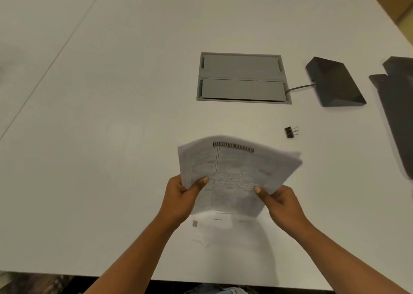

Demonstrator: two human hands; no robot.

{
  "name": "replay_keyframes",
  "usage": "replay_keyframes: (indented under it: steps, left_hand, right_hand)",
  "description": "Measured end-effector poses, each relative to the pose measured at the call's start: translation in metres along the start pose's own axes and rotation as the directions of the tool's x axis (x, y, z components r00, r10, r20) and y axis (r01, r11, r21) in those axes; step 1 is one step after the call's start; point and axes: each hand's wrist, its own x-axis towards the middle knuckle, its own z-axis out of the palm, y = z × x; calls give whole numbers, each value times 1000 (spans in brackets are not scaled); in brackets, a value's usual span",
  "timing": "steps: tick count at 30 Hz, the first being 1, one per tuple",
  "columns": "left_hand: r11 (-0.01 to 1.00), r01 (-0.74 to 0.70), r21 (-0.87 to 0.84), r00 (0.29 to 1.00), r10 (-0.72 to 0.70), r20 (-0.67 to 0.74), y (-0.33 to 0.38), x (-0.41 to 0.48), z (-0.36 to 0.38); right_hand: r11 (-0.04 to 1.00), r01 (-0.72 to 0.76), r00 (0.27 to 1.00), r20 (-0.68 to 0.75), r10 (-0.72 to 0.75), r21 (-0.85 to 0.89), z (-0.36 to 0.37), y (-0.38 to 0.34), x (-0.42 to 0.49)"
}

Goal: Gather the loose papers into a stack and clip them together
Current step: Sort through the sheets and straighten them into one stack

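Observation:
A bundle of printed papers is held up above the white table, tilted and slightly fanned, its far edges blurred. My left hand grips its lower left edge, thumb on top. My right hand grips the lower right edge the same way. Another white sheet lies flat on the table under the bundle, near the front edge. A small black binder clip with silver handles lies on the table beyond and to the right of the papers, touched by neither hand.
A grey recessed cable hatch sits in the table's middle. A black wedge-shaped device with a cable stands to its right. A dark flat object lies along the right edge. The table's front edge runs just below my forearms.

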Motion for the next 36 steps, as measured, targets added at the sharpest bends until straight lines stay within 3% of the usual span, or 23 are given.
replay_keyframes:
  steps: [6, 10, 11, 13, 15, 19, 21, 26, 36]
  left_hand:
    - [985, 154, -82, 984, -145, 106, 0, -13, -12]
    - [977, 180, -118, 983, -182, -5, -6, -21, -24]
    - [975, 178, -131, 981, -185, -49, -7, -22, -30]
    - [975, 168, -145, 975, -186, -125, -9, -25, -45]
    - [977, 154, -146, 968, -179, -175, -13, -28, -61]
    - [980, 135, -148, 955, -168, -245, -18, -35, -88]
    - [981, 127, -145, 950, -162, -267, -20, -38, -96]
    - [979, 107, -174, 938, -158, -309, -24, -40, -104]
    - [970, 120, -212, 936, -182, -301, -30, -30, -100]
  right_hand:
    - [961, -87, 995, 65, 73, 264, 1, -13, 4]
    - [937, -194, 979, 116, 167, 289, 2, -11, 11]
    - [953, -198, 980, 61, 188, 229, 3, -4, 13]
    - [969, -192, 976, -131, 173, -154, 3, 21, 17]
    - [780, -268, 959, -231, 162, -566, 5, 46, 16]
    - [531, -480, 876, -346, 336, -698, 20, 69, 10]
    - [483, -496, 863, -347, 367, -721, 28, 75, 11]
    - [668, -592, 805, -358, 472, -451, 28, 79, 25]
    - [776, -560, 796, -449, 407, -290, -22, 83, 23]
